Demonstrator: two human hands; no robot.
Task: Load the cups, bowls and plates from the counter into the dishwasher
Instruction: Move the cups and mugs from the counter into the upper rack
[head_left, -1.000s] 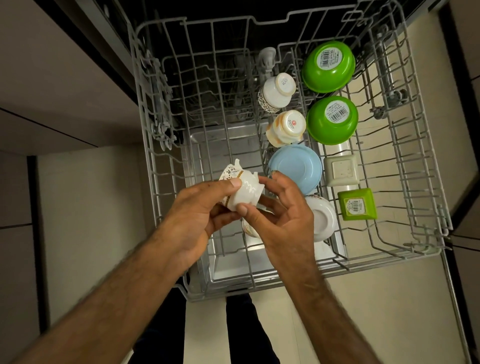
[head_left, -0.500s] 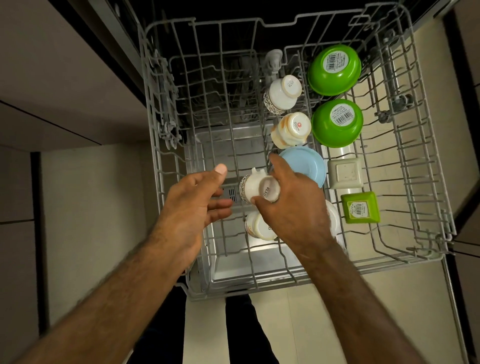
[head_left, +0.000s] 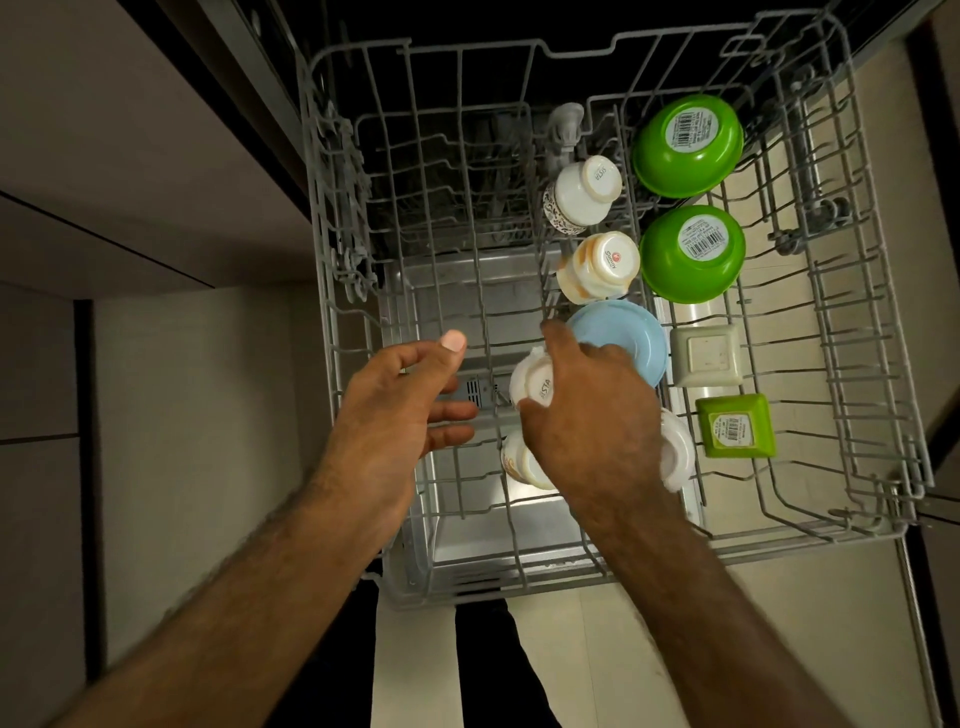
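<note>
Grips a white cup (head_left: 532, 382) with the right hand (head_left: 587, 415), fingers wrapped over its side, lettered base turned up toward the camera. Holds it mouth-down, low in the wire rack (head_left: 322, 291) near the rack's middle. Puts it just at 9 o'clock of a pale blue plate (head_left: 623, 338) and just at 12 o'clock of a second cup (head_left: 519, 462) half hidden under the wrist. Cannot tell whether it already sits on the wires or hangs just above them. Leaves the left hand (head_left: 395, 410) at 9 o'clock of the cup, apart from it, fingers loose and spread, grasping nothing.

Looks like glazed ceramic: stiff, small, light enough for one hand. Probably smooth and slippery if wet, and liable to chip against the wires or its neighbours. Best taken round the body, as here, with thumb and fingers on opposite sides, not by the thin rim. Calls for a gentle set-down, leaned between the tines, without knocking the blue plate or the cup beneath.

Shows more of the same row at 12 o'clock: an orange-stained cup (head_left: 597, 267) and, beyond it, a patterned cup (head_left: 582, 195), both tipped base-up. Shows at 1 o'clock a near green bowl (head_left: 693, 254) and a far green bowl (head_left: 685, 145), bottoms up with labels. Adds at 3 o'clock a cream square dish (head_left: 706, 356) and a green square dish (head_left: 735, 426). Half hides a white round piece (head_left: 678, 449) at 4 o'clock behind the right hand.
</note>
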